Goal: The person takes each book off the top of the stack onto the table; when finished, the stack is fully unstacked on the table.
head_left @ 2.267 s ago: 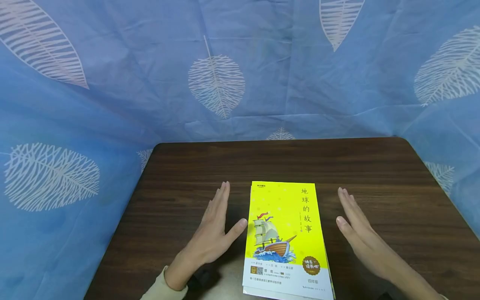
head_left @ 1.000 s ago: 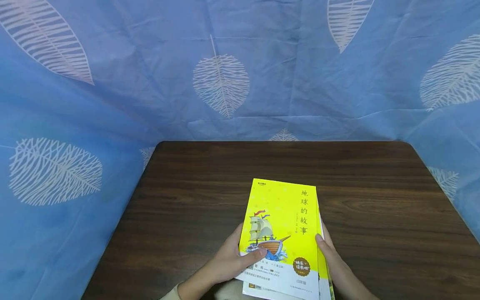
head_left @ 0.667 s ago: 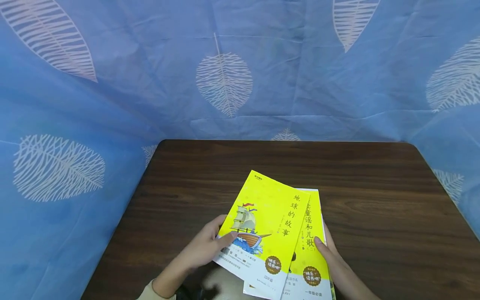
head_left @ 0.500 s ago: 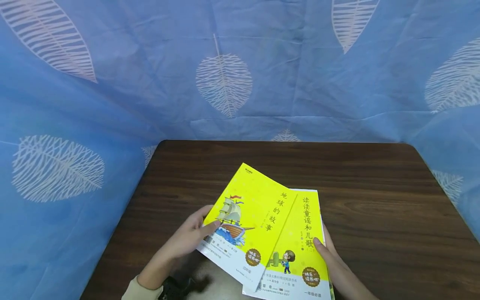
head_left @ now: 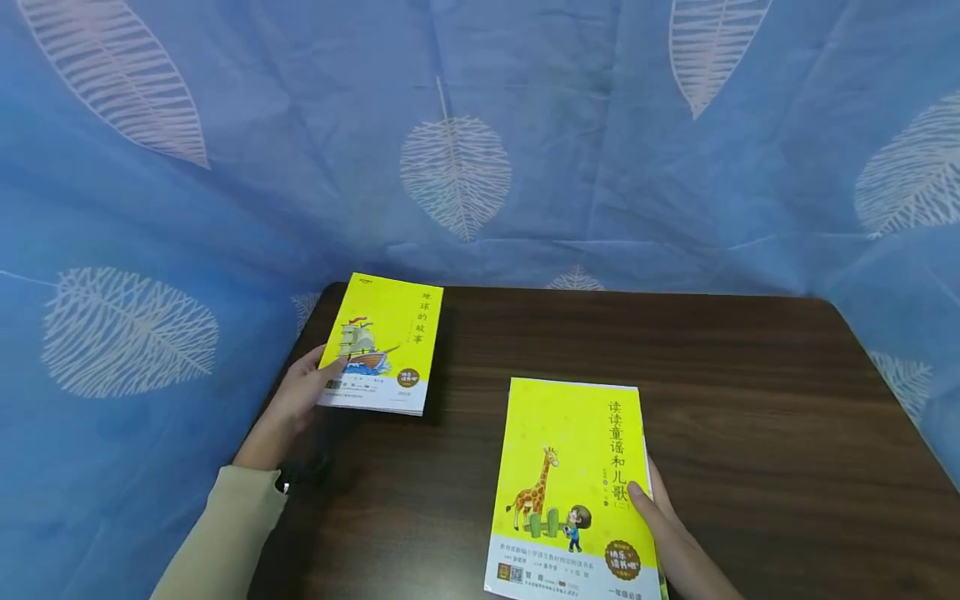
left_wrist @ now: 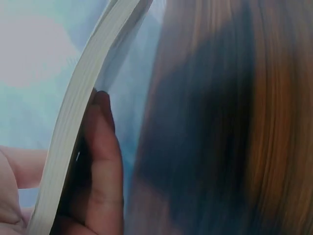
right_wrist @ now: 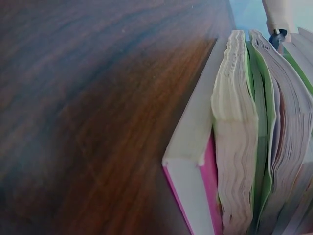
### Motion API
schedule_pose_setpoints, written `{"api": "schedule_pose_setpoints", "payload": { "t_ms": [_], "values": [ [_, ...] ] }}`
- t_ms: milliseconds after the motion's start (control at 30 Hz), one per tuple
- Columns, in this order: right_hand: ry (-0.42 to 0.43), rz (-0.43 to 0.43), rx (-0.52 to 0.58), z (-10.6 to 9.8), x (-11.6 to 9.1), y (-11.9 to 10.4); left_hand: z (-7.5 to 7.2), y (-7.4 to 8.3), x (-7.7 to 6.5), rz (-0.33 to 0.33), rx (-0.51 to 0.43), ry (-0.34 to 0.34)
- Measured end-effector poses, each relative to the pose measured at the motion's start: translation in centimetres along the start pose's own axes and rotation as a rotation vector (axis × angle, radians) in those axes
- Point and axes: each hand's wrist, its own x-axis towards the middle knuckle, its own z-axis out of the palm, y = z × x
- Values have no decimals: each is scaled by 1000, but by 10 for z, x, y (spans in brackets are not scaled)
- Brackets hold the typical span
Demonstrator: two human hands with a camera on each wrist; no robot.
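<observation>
At the table's back left, my left hand [head_left: 296, 396] grips a yellow book with a sailing ship [head_left: 382, 333], thumb on the cover and fingers beneath. The left wrist view shows the book's page edges [left_wrist: 68, 122] between thumb and fingers [left_wrist: 105, 166], raised off the table. Nearer the front lies a stack of books, topped by a yellow giraffe book [head_left: 570, 467]. My right hand [head_left: 671, 529] rests against its right edge, thumb over the cover and straight fingers along the side, partly hidden. In the right wrist view the stack's page edges [right_wrist: 234, 127] show, pink-covered book [right_wrist: 188, 181] lowest.
The dark wooden table [head_left: 750, 375] has rounded back corners. A blue cloth with white leaf prints [head_left: 562, 167] hangs behind it and along both sides. A black device [head_left: 288, 477] sits at my left wrist, by the beige sleeve [head_left: 225, 533].
My left hand has taken the ship book off the stack and carried it to the back left, baring the giraffe book. My right hand has stayed at the stack's right edge since gripping there.
</observation>
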Motion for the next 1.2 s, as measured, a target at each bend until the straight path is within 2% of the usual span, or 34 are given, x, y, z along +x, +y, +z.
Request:
{"api": "schedule_pose_setpoints", "payload": {
  "t_ms": [167, 300, 467, 567, 667, 833, 1033, 1133, 1200],
  "values": [
    [3, 13, 38, -3, -1, 3, -18, -11, 34, -73, -16, 39],
    [-43, 7, 63, -5, -1, 5, -28, -20, 51, -99, 31, 46],
    [-64, -7, 47, -6, -1, 5, -37, -31, 63, -145, 182, 112],
    [-51, -18, 15, -7, -1, 4, -35, -35, 71, -162, 298, 173],
    [-40, -25, -4, -8, -1, 3, -29, -34, 76, -143, 415, 240],
    [-6, -24, -37, -8, -2, 4, -18, -34, 72, -93, 591, 335],
    [-6, -19, -39, -6, -4, 2, -10, -37, 64, -19, 732, 398],
    [-21, -24, -27, -6, -4, 1, -3, -32, 60, 55, 765, 408],
    [-30, -26, -17, -6, -4, 1, 7, -25, 54, 101, 737, 378]
  ]
}}
